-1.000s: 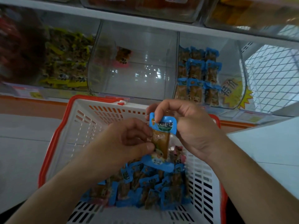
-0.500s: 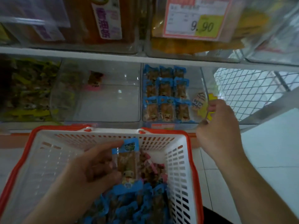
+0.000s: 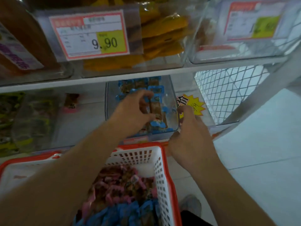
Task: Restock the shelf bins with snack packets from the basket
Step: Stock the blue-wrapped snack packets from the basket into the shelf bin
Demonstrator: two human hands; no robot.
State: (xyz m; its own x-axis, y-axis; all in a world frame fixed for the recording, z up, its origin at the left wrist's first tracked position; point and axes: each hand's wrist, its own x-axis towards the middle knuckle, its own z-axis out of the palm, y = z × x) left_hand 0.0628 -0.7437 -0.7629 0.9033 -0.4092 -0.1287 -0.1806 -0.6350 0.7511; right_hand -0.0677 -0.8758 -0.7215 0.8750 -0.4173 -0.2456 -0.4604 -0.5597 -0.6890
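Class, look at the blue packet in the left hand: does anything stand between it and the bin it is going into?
Nothing visible does. The left hand holds the packet already inside the bin, over the blue packets lying there. The right hand grips the bin's front corner, off to the side.

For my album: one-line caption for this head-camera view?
Left hand places a blue packet into the clear bin while the right hand steadies its corner.

White shelving in 2 tiers stands over a pale tiled floor, with a white wire mesh panel at its right end and a 9.90 price tag on the upper tier.
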